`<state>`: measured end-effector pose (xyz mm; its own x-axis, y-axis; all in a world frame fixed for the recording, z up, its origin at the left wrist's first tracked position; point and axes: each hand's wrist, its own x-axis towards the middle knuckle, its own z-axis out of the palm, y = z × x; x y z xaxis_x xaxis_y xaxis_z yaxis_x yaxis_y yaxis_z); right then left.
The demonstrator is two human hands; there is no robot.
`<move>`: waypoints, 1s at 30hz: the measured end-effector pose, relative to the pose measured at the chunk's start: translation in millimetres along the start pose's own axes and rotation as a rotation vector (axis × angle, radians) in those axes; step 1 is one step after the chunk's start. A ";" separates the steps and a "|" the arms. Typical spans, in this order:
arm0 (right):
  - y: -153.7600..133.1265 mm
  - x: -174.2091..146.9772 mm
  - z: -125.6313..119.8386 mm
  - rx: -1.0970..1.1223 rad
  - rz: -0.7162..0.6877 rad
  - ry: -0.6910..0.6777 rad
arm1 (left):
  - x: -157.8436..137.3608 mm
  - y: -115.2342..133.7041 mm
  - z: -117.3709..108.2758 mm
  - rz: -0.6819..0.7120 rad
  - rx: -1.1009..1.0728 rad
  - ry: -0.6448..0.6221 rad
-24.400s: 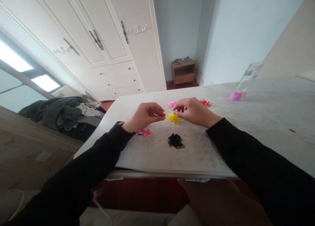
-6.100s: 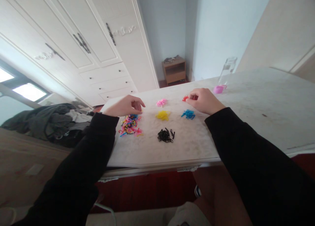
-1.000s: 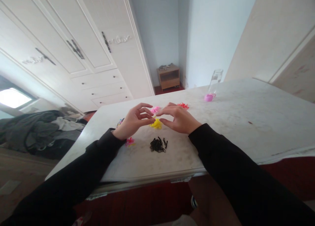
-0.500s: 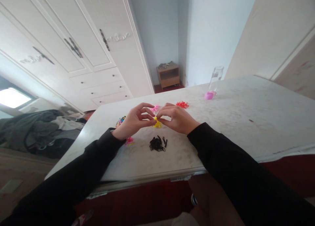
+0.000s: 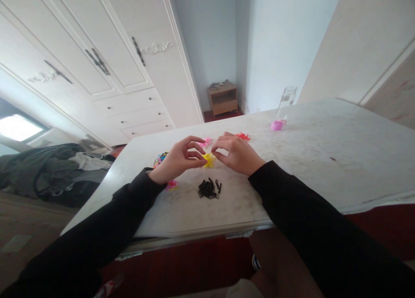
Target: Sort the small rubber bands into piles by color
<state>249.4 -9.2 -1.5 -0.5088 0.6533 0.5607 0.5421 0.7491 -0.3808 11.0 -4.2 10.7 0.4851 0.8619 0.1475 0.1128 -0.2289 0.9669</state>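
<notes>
Both your hands are hovering over the middle of the table [image 5: 285,168], fingertips close but apart, right by the yellow loops [image 5: 209,161]. Your left hand [image 5: 180,157] is keeping a curled grip, thumb near the fingers; your right hand [image 5: 238,154] is bringing thumb and forefinger together at the tips. Whether either is pinching a loop, I cannot tell; the tips are too small here. You are probably facing them inward so both can be working on one tiny piece.

The colours are lying in separate heaps, seemingly to stop them mixing: pink loops [image 5: 205,142] beyond the yellow, red loops [image 5: 243,136] behind your right hand, black loops [image 5: 208,189] nearer you. A mixed-colour heap [image 5: 159,159] is peeking out past your left hand, perhaps sitting there for easy reach.

Now the containers! A clear glass bottle [image 5: 287,101] is standing farther right, well apart from the heaps, a pink object [image 5: 277,125] showing at its base; whether that is lying inside or in front, I cannot tell.
</notes>
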 end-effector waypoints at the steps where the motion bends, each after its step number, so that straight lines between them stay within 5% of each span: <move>1: 0.3 -0.1 0.1 -0.012 0.009 -0.007 | 0.1 0.1 -0.7 0.009 0.002 0.022; 10: 2.3 -1.3 3.7 -0.015 0.042 -0.178 | 2.9 -7.0 -5.1 0.043 0.032 0.110; 23: -1.0 -0.6 3.3 -0.005 0.090 -0.116 | 16.9 -16.3 -23.9 0.046 0.110 0.371; 30: 0.2 -1.5 3.3 0.008 0.085 -0.099 | 25.0 -27.1 -29.9 0.040 0.167 0.409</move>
<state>248.1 -9.6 -4.9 -0.5252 0.7217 0.4509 0.5809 0.6913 -0.4297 -5.8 37.1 -5.6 0.1126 0.9513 0.2870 0.2559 -0.3069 0.9167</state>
